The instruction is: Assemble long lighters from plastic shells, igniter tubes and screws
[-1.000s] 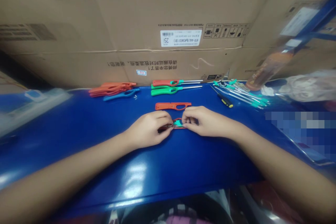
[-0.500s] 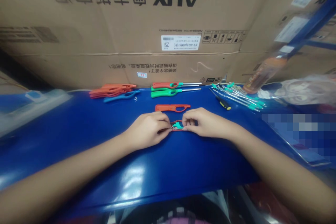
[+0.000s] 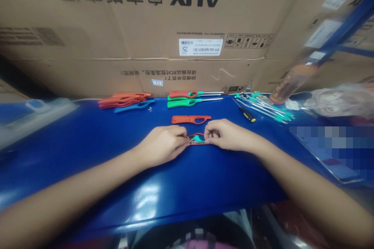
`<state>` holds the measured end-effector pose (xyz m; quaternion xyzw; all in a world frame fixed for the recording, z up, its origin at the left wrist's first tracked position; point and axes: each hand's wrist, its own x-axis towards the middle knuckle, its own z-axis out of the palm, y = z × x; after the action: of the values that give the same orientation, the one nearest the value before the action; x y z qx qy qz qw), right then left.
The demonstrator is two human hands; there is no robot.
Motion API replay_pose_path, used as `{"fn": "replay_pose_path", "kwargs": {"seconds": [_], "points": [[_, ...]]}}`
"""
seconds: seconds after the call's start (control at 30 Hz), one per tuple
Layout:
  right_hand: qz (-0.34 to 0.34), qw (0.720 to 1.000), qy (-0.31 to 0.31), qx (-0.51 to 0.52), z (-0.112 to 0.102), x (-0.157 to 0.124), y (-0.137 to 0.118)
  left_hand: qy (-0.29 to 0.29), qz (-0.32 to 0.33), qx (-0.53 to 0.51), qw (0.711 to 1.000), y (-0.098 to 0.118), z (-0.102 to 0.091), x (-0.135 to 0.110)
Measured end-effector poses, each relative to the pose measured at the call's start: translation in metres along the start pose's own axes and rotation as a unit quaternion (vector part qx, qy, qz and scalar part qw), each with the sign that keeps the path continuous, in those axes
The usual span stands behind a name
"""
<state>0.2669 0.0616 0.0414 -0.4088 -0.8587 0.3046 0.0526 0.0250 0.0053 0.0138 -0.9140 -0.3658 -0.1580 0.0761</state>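
Between my hands, an orange-red lighter shell half [image 3: 201, 143] lies on the blue table with a green trigger [image 3: 198, 138] and thin wires inside it. My left hand [image 3: 168, 142] is closed at its left end, thumb and fingers pinching there. At the other end my right hand [image 3: 223, 134] grips the shell's right side with bent fingers; the fingertips partly cover it. Just beyond lies another orange shell half [image 3: 191, 119], untouched. Farther back are a red lighter [image 3: 184, 94] and a green lighter [image 3: 184, 103], both with metal tubes.
Orange shell halves [image 3: 122, 100] and a blue one [image 3: 134, 106] are piled at the back left. Metal tubes with green parts [image 3: 263, 107], a screwdriver [image 3: 247, 114] and a bottle [image 3: 292, 83] are at the back right. A large cardboard box [image 3: 131, 23] stands behind the table.
My right fingers have shifted slightly to the right along the shell, uncovering more of the green trigger. My left hand keeps its pinch almost in place.
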Motion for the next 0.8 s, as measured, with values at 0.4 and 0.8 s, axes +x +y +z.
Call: {"fn": "replay_pose_path", "kwargs": {"seconds": [0.4, 0.8], "points": [[0.033, 0.994, -0.096, 0.028, -0.024, -0.011, 0.006, -0.034, -0.006, -0.043, 0.998, 0.003, -0.003, -0.005], [-0.026, 0.995, -0.084, -0.04, -0.027, -0.003, 0.022, 0.023, -0.117, -0.181, 0.976, -0.008, -0.011, -0.016]]}}
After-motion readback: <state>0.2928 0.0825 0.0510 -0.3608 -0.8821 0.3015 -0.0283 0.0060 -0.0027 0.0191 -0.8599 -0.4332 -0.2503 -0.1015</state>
